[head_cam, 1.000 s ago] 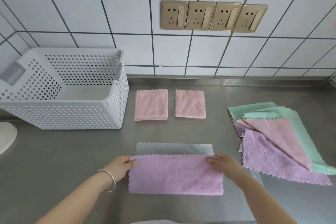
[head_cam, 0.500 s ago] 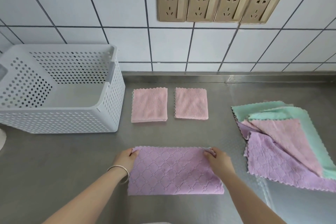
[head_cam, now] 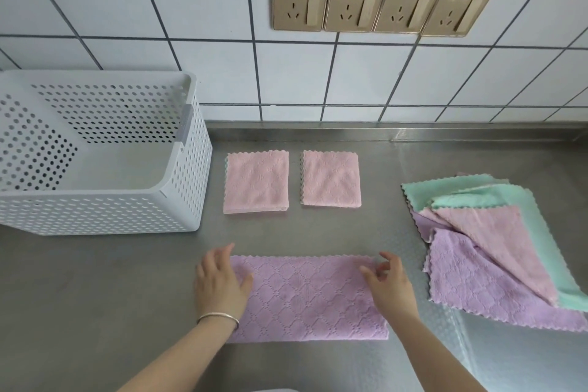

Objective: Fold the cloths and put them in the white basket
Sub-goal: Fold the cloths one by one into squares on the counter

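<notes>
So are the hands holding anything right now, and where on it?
Nothing is gripped. The left hand rests flat on the purple cloth's left end; the right hand rests relaxed on its right end.

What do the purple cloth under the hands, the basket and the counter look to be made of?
Purple cloth: soft plush fabric, likely microfibre, with an embossed diamond pattern and zigzag edges. Basket: white matte plastic by its look, with moulded walls full of round holes. Counter: brushed metal, probably stainless steel, grey with a dull sheen.
</notes>
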`<state>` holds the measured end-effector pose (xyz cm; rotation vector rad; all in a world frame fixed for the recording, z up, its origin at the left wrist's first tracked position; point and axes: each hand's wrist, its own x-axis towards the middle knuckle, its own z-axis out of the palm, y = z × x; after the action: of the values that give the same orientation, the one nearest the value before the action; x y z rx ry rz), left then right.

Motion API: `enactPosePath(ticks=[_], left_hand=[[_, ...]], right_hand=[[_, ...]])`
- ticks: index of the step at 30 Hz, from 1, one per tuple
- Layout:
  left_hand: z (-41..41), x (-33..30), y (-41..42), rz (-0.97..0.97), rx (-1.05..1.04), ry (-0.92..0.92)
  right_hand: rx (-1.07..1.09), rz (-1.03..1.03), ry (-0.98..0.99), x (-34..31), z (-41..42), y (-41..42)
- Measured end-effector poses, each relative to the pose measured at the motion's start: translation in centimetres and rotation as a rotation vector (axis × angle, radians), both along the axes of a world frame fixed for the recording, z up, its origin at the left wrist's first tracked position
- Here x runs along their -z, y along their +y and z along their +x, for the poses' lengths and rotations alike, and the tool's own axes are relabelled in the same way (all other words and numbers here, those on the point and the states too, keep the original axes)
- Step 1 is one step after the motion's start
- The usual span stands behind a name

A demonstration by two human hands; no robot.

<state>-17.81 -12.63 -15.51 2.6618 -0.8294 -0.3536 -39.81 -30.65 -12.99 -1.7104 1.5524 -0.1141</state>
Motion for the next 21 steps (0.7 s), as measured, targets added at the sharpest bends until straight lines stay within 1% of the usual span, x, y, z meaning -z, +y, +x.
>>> enactPosePath(ticks=[1,3,5,6,8,10,12,14,15,18,20,21], left_hand=[[-0.6,0.3,-0.1,0.007,0.122,-0.085],[-2.1,0.3,-0.6,0.061,0.4,-0.158],[-3.9,0.2,-1.2,0.162,0.637,-0.142],[-4.6,0.2,-1.6,0.245,0.722,-0.133],[-5.6,1.0,-2.0,0.328,0.834,-0.148],[-5.8,1.6,-1.9,0.397,0.855,-0.13],[-5.7,1.5,-2.0,0.409,0.849,-0.077],[-5.5,1.1,-2.4,0.425,0.878,-0.067],[-5.7,1.1,-2.7,0.432,0.911,-0.078],[-6.0,0.1,-3.0,0.494,0.909,0.023],[-6.0,-0.4,-3.1,0.481,0.881,0.074],[-6.0,-0.9,-3.3,0.442,0.855,0.11]], right_hand=[[0.014,-0.01,0.019,-0.1,-0.3,0.2],[0.051,-0.007,0.05,-0.3,-0.9,1.1],[0.065,0.015,0.098,-0.3,-1.5,2.2],[0.061,0.032,0.128,-0.1,-1.7,2.8],[0.051,0.072,0.178,0.1,-2.1,3.9],[0.033,0.101,0.242,-0.1,-2.2,5.0],[0.011,0.095,0.312,-0.2,-2.4,5.7],[0.025,0.119,0.368,-0.4,-2.6,5.8],[0.028,0.142,0.373,-0.5,-2.8,5.7],[0.002,0.219,0.321,-0.5,-3.2,5.5],[0.0,0.186,0.3,-0.5,-3.2,5.8],[-0.006,0.132,0.296,-0.6,-3.1,6.0]])
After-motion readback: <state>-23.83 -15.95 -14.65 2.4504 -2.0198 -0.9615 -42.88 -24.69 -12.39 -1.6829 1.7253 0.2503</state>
